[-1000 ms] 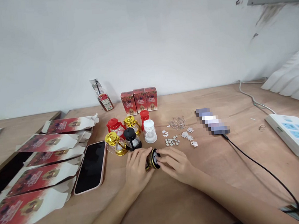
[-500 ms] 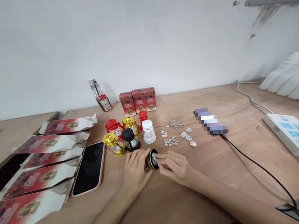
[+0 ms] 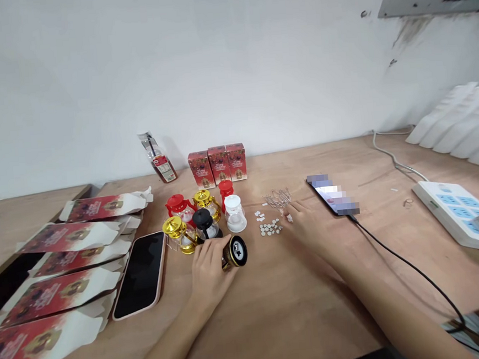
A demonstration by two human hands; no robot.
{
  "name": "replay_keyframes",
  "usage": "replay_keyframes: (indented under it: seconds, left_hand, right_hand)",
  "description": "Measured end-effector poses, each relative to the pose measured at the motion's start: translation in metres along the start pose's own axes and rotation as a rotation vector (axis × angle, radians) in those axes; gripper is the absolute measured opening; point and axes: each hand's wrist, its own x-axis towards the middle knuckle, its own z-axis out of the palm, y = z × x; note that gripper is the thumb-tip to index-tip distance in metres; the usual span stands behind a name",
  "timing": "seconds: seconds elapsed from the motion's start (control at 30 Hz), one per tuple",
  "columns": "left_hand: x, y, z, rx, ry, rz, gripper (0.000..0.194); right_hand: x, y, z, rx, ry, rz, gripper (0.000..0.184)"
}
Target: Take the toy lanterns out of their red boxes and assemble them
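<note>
My left hand [image 3: 208,270] is wrapped round a small black-and-gold lantern [image 3: 234,252], tipped so that its open underside faces me. Inside that base a pale compartment with a dark opening shows. My right hand [image 3: 305,224] is apart from the lantern, fingers stretched over the small parts, with a white bit [image 3: 289,218] at its fingertips. Left of those fingers lie several round button cells [image 3: 270,228] and tiny white pieces [image 3: 259,216]. A heap of bent metal wires [image 3: 278,198] is just beyond. Several lanterns stand behind my left hand, including a white lantern [image 3: 235,213] and a black lantern [image 3: 206,225].
Flattened red printed boxes [image 3: 55,266] overlap at the left beside a dark phone [image 3: 141,273]. Three red boxes [image 3: 219,166] and a bottle [image 3: 161,163] stand near the wall. Rightward are a cabled phone [image 3: 332,194], a power strip [image 3: 457,212] and white stacked forms [image 3: 459,123].
My right hand has left the lantern's base and moved right and away from me to the small parts. My left hand still holds the lantern, its underside now uncovered.
</note>
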Motion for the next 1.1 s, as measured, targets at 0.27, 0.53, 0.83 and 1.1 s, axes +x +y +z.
replay_keyframes:
  seconds: [0.27, 0.53, 0.83, 1.1]
  left_hand:
    - [0.0, 0.005, -0.001, -0.015, -0.009, 0.024, 0.032]
    - [-0.001, 0.007, -0.002, -0.042, -0.053, 0.042, 0.035]
    - [-0.002, 0.008, -0.001, -0.086, -0.05, 0.077, 0.033]
    - [-0.001, 0.009, -0.002, -0.091, -0.053, 0.111, 0.03]
  right_hand:
    - [-0.003, -0.009, -0.01, -0.127, -0.008, -0.007, 0.008]
    - [-0.014, -0.065, -0.021, 0.562, 0.032, -0.268, 0.005]
    - [-0.027, -0.077, -0.005, 0.584, 0.096, -0.288, 0.008]
    - [-0.029, -0.08, -0.005, 0.471, 0.157, -0.355, 0.007]
